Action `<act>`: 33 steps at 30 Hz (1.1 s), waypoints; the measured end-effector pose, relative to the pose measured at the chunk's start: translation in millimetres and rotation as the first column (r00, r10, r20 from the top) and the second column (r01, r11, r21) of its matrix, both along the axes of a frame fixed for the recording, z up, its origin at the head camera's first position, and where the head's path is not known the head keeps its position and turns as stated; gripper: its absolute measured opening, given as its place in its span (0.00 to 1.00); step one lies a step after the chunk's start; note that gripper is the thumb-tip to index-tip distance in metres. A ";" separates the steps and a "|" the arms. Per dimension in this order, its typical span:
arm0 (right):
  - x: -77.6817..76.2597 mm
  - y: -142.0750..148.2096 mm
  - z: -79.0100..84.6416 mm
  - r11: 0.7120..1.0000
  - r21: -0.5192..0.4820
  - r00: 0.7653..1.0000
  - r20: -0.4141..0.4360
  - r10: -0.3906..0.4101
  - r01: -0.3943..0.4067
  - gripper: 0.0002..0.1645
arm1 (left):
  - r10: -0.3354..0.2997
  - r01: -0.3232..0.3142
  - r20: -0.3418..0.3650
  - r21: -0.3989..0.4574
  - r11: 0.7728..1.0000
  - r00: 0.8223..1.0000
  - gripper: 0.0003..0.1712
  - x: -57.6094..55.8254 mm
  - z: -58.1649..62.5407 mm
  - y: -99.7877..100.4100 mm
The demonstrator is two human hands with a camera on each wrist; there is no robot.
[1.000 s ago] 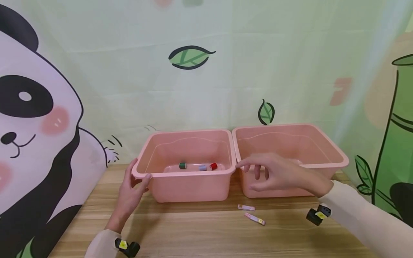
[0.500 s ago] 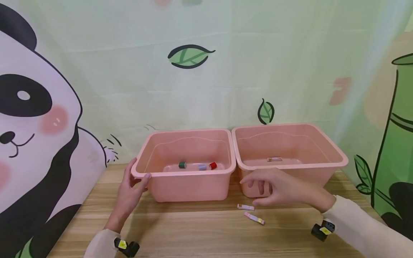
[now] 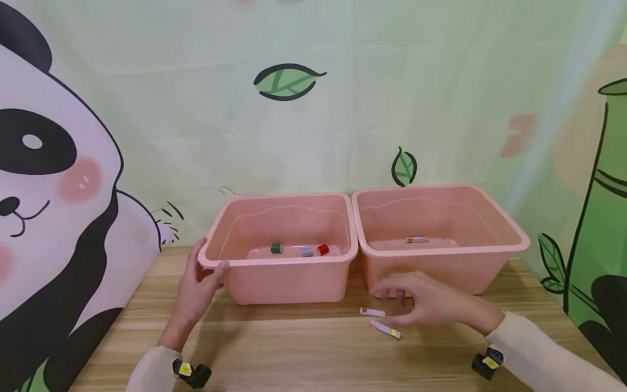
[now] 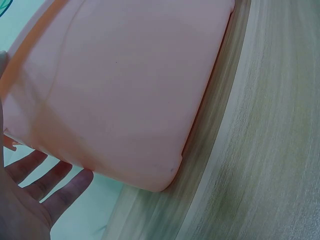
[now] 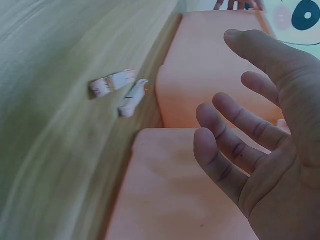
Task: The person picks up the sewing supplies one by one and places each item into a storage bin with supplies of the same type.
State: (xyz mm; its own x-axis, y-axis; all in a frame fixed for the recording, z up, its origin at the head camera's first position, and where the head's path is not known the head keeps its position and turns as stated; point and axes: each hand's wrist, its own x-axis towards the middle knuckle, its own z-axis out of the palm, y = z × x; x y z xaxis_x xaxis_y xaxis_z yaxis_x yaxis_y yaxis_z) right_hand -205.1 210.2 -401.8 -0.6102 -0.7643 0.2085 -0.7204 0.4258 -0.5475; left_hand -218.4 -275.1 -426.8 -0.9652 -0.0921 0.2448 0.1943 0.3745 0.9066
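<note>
My left hand (image 3: 195,291) holds the left front corner of the left pink bin (image 3: 289,283), thumb at the front and fingers along the side. In that bin lie a green thread spool (image 3: 276,249), a pale blue spool (image 3: 306,252) and a red spool (image 3: 323,249). My right hand (image 3: 431,302) hovers with loosely bent fingers in front of the right pink bin (image 3: 441,267), holding nothing. Just left of its fingertips, two small pink-and-white bars, seemingly nail clippers, lie on the table: one clipper (image 3: 373,312) behind, another clipper (image 3: 386,330) nearer. A similar clipper (image 3: 417,239) lies inside the right bin.
Both bins stand side by side on the wood-grain table (image 3: 294,348), rims nearly touching. Close behind them hangs a pale green printed cloth (image 3: 303,158) with a panda and leaves.
My right hand has come down from the right bin's front rim towards the table and the two clippers. The clipper inside that bin has come into view. My left hand stays put.
</note>
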 end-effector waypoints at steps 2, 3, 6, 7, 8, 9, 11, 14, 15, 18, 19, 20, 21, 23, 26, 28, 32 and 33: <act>-0.5 0.4 -5.7 1.000 0.005 1.000 0.018 -0.008 0.008 0.27 | 0.002 -0.002 -0.002 -0.001 1.000 1.000 0.47 -0.7 -0.3 -0.4; -0.6 0.8 -8.5 1.000 0.011 1.000 0.027 -0.015 0.015 0.27 | 0.003 -0.004 -0.002 -0.003 1.000 1.000 0.47 -1.0 -0.3 -0.4; -0.4 1.5 -16.6 1.000 0.010 0.999 0.037 -0.021 0.021 0.28 | 0.006 -0.006 0.001 -0.010 1.000 1.000 0.47 -1.7 0.0 -0.5; -0.2 1.4 -19.1 1.000 0.009 0.999 0.047 -0.022 0.021 0.29 | 0.007 -0.006 0.002 -0.011 1.000 1.000 0.47 -2.0 0.1 -0.6; -0.1 1.5 -21.6 1.000 0.011 0.998 0.052 -0.023 0.022 0.29 | 0.006 -0.006 0.002 -0.011 1.000 1.000 0.47 -2.0 0.4 -0.6; -0.1 1.5 -24.3 1.000 0.014 0.998 0.056 -0.023 0.023 0.29 | 0.005 -0.005 0.002 -0.011 1.000 1.000 0.47 -1.7 1.0 -0.3; 0.1 1.4 -28.9 0.999 0.020 0.997 0.069 -0.028 0.027 0.29 | 0.005 -0.005 0.001 -0.010 1.000 1.000 0.47 -1.3 1.9 -0.1; 0.3 1.5 -34.6 0.999 0.033 0.996 0.083 -0.037 0.034 0.29 | 0.004 -0.004 0.003 -0.005 1.000 1.000 0.47 -0.3 3.2 0.3; 0.2 1.5 -36.2 0.999 0.036 0.996 0.085 -0.038 0.035 0.29 | 0.005 -0.005 0.004 -0.005 1.000 1.000 0.47 -0.1 3.5 0.3; -0.5 1.2 -41.1 0.999 0.038 0.996 0.082 -0.033 0.030 0.28 | 0.006 -0.006 0.007 -0.001 1.000 1.000 0.48 0.1 4.0 0.3; -0.8 1.1 -42.9 0.999 0.039 0.997 0.077 -0.029 0.026 0.28 | 0.007 -0.007 0.007 -0.002 1.000 1.000 0.48 0.2 4.0 0.2; -1.2 1.1 -44.7 0.999 0.039 0.997 0.068 -0.026 0.023 0.27 | 0.007 -0.007 0.008 -0.004 1.000 1.000 0.48 -0.1 3.7 0.0; -1.5 1.0 -46.5 0.999 0.040 0.998 0.063 -0.024 0.022 0.27 | 0.007 -0.007 0.008 -0.004 1.000 1.000 0.48 -0.3 3.4 -0.2; -1.8 1.1 -49.7 0.999 0.048 0.998 0.059 -0.022 0.019 0.25 | 0.007 -0.007 0.008 -0.005 1.000 1.000 0.48 -0.4 2.6 -0.3; -1.6 1.0 -53.5 0.998 0.065 0.997 0.072 -0.025 0.020 0.23 | 0.009 -0.009 0.011 -0.010 1.000 1.000 0.48 -0.9 0.9 -0.9; -1.2 0.8 -55.2 0.996 0.081 0.996 0.080 -0.028 0.022 0.22 | 0.010 -0.010 0.012 -0.011 1.000 1.000 0.47 -1.0 -0.1 -0.9; -0.5 -0.5 -57.9 0.993 0.112 0.997 0.063 -0.038 0.031 0.21 | 0.015 -0.015 0.013 -0.014 1.000 1.000 0.47 -1.0 -1.0 -0.8; -0.4 -0.8 -58.8 0.992 0.122 0.998 0.054 -0.042 0.035 0.21 | 0.016 -0.016 0.014 -0.014 1.000 1.000 0.47 -1.0 -1.1 -0.8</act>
